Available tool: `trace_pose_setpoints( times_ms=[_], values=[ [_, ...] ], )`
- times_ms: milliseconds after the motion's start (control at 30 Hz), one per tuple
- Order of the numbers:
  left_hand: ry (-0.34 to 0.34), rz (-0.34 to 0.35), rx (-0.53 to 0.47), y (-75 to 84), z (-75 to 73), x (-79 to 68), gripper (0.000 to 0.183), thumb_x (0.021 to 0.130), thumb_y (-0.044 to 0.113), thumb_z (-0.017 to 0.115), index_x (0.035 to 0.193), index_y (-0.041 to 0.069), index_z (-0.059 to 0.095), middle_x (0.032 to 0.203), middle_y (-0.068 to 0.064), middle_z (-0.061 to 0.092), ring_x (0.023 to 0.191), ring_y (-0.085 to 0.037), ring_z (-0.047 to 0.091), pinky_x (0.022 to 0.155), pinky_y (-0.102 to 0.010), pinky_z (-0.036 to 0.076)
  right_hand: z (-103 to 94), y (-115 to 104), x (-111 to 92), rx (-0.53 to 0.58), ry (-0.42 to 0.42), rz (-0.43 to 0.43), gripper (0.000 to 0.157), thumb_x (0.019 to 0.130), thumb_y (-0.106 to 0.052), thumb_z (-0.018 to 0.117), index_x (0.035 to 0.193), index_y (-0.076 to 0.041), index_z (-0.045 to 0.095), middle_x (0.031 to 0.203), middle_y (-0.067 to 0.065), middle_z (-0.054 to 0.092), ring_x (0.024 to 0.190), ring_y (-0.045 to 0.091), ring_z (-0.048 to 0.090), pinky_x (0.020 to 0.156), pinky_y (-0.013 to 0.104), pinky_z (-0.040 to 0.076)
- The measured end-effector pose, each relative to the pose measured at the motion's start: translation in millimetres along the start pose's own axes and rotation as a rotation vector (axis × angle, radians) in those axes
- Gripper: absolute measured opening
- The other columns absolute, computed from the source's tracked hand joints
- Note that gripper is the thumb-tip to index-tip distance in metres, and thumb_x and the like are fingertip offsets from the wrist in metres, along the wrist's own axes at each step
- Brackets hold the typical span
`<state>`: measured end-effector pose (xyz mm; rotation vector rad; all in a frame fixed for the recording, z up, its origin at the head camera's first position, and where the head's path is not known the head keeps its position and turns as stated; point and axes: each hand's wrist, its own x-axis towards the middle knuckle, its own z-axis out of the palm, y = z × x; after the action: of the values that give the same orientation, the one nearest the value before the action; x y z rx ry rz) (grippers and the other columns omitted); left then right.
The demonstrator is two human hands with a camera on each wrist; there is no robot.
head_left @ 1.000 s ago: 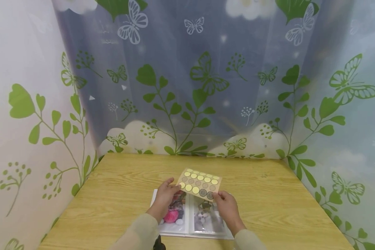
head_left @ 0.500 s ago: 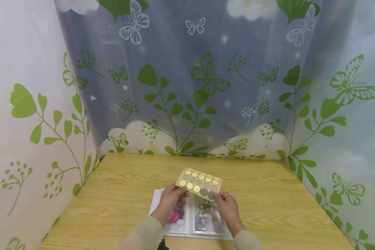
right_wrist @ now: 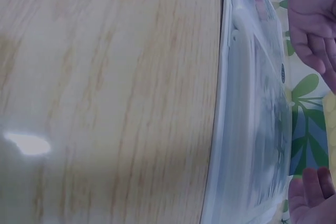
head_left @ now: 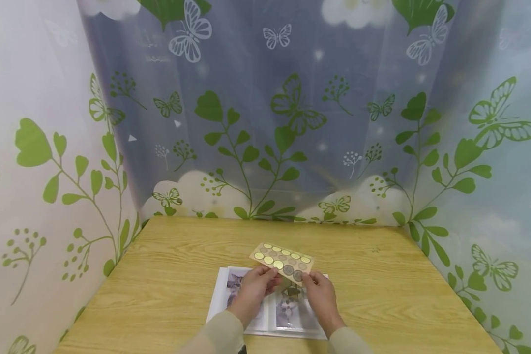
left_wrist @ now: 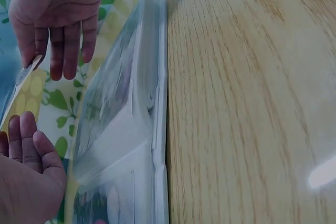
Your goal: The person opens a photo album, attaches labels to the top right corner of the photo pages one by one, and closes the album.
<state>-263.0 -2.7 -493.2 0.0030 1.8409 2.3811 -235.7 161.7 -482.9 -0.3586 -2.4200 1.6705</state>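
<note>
A tan sticker sheet (head_left: 287,253) with rows of round gold stickers and bare circles is held up tilted over an open photo album (head_left: 270,314). My right hand (head_left: 320,297) pinches its lower right corner, thumb on top. My left hand (head_left: 254,290) has its thumb at the middle of the lower edge, beside the last gold sticker of the front row, with the other fingers curled underneath. The left wrist view shows the sheet (left_wrist: 29,95) from below, between both hands. Part of the album's left page is hidden behind my left hand.
The album's clear-pocketed pages hold animal pictures and lie flat on a wood-grain table (head_left: 168,275). A curtain (head_left: 265,147) printed with leaves and butterflies encloses the table at the back and both sides.
My left hand has slid right along the sheet's lower edge, from its left corner to the middle. The sheet has tipped flatter, while my right hand stays at its corner.
</note>
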Motion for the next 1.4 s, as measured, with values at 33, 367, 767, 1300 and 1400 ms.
trace_pose_setpoints(
  times_ms=[33,367,767,1300,1400],
  values=[
    [0.007,0.001,-0.005,0.2,1.4,-0.3,0.021,0.095,0.014,0.065,0.106,-0.004,0.065,0.090,-0.006,0.072,0.082,-0.014,0.069,0.083,-0.037,0.057,0.4,0.3,-0.4,-0.004,-0.003,-0.004,0.032,0.101,-0.026,0.055,0.110,0.003,0.066,0.104,0.013,0.067,0.097,0.026,0.058,0.081,0.042,0.051],
    [0.048,0.012,-0.034,-2.1,5.9,3.0,0.016,0.096,0.011,0.063,0.098,-0.006,0.063,0.083,-0.007,0.071,0.075,-0.014,0.067,0.080,-0.036,0.058,3.5,2.8,-3.7,-0.015,-0.031,-0.036,0.028,0.098,-0.027,0.061,0.088,-0.002,0.067,0.081,0.004,0.061,0.074,0.017,0.052,0.062,0.030,0.044],
    [0.049,0.028,-0.038,-1.9,-2.8,4.1,0.016,0.097,0.010,0.063,0.097,-0.006,0.065,0.077,-0.005,0.071,0.072,-0.013,0.068,0.075,-0.032,0.059,0.6,2.3,-3.0,-0.316,0.075,-0.359,0.034,0.095,-0.017,0.065,0.123,0.002,0.064,0.120,0.020,0.064,0.111,0.039,0.061,0.094,0.054,0.049],
    [0.033,0.014,-0.035,-0.6,3.8,-1.2,0.016,0.095,0.012,0.064,0.097,-0.004,0.066,0.081,-0.006,0.073,0.073,-0.013,0.069,0.077,-0.033,0.058,20.7,-5.1,-3.7,-0.557,0.143,-0.767,0.019,0.085,-0.019,0.078,0.100,-0.008,0.075,0.096,0.004,0.068,0.089,0.023,0.063,0.077,0.042,0.054],
    [0.034,0.011,-0.034,1.1,5.7,-3.1,0.015,0.095,0.010,0.064,0.097,-0.005,0.066,0.082,-0.006,0.073,0.073,-0.012,0.068,0.077,-0.034,0.058,21.9,-6.2,-4.2,-0.569,0.149,-0.762,0.021,0.085,-0.021,0.078,0.100,-0.007,0.075,0.096,0.005,0.068,0.088,0.024,0.064,0.078,0.043,0.054]
  ],
)
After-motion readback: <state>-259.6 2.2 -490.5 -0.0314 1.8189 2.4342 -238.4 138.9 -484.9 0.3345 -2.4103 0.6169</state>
